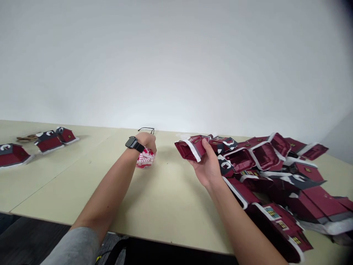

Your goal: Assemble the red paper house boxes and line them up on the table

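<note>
My right hand (210, 168) grips a small dark red toy house (196, 147) with a white rim. It is tipped so that its hollow underside faces left. Over the middle of the table, my left hand (147, 140), wearing a black watch (132, 142), is closed on a crumpled red-and-white patterned thing (145, 158). Whether that is cloth or a bag I cannot tell, and its upper part is hidden by the hand. Beside my right hand lies a heap of similar toy houses (309, 202), several turned with their hollow undersides showing.
On the left stand three toy houses (49, 141) with dark roofs, next to a small brown item (27, 138). A pair of glasses (149, 129) lies at the back, near the white wall (176, 66). The pale table (168, 202) has a seam on the left.
</note>
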Demonstrator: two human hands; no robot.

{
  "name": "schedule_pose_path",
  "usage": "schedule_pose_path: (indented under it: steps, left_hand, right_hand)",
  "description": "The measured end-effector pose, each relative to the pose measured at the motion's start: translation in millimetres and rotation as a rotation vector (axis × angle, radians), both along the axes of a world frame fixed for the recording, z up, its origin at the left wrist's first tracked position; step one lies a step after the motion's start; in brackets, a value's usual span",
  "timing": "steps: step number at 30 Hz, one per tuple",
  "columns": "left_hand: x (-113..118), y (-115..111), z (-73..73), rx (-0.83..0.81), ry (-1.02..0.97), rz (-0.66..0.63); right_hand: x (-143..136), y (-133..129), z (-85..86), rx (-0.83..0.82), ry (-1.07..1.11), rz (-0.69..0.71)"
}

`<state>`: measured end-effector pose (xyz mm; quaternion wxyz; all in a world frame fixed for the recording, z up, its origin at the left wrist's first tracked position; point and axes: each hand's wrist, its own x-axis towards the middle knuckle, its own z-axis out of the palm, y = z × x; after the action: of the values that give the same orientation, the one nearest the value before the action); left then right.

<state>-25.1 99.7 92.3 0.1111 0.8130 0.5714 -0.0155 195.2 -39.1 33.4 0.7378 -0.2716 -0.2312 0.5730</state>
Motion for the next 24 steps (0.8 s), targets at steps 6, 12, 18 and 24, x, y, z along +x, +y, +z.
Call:
schedule_pose_path:
  steps: [6,12,18,24]
  left_hand:
    - [13.8,-32.2,37.4,0.127,0.087,0.038]
    - [37.9,-90.8,70.5,0.315,-0.416,-0.357]
    - [56.7,-101.3,62.1,0.325,-0.454,-0.616]
    - [59.3,-99.5,59.1,0.386,-0.476,-0.638]
  right_hand:
    - [2.2,-1.3,2.8,0.031,0.027,0.100]
    - [1.3,-5.9,3.8,0.065,0.003,0.241]
    - [1.7,-9.0,4.4,0.091,0.046,0.334]
    - [2.6,-10.8,4.2,0.134,0.062,0.393]
